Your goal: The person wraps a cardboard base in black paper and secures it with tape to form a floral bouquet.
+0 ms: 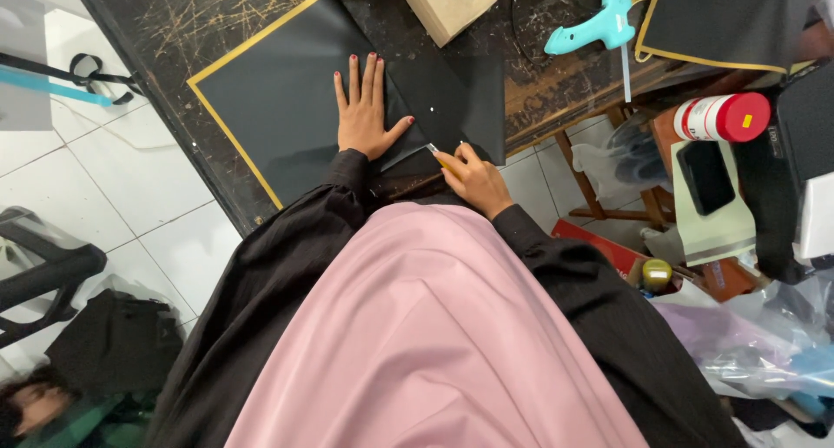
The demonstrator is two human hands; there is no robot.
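Black paper sheet (287,100) with a gold edge is lying flat on a scratched dark table (200,22), seen from a head camera looking down. Left hand (363,109) is pressing on it, fingers stretched out nearly together, thumb spread aside. Right hand (473,177) is pinching a small yellow cutter (437,153) at the sheet's near edge. It looks thin, light and easily creased, so is probably best held flat under a palm. A turquoise glue gun (595,26) is lying farther back.
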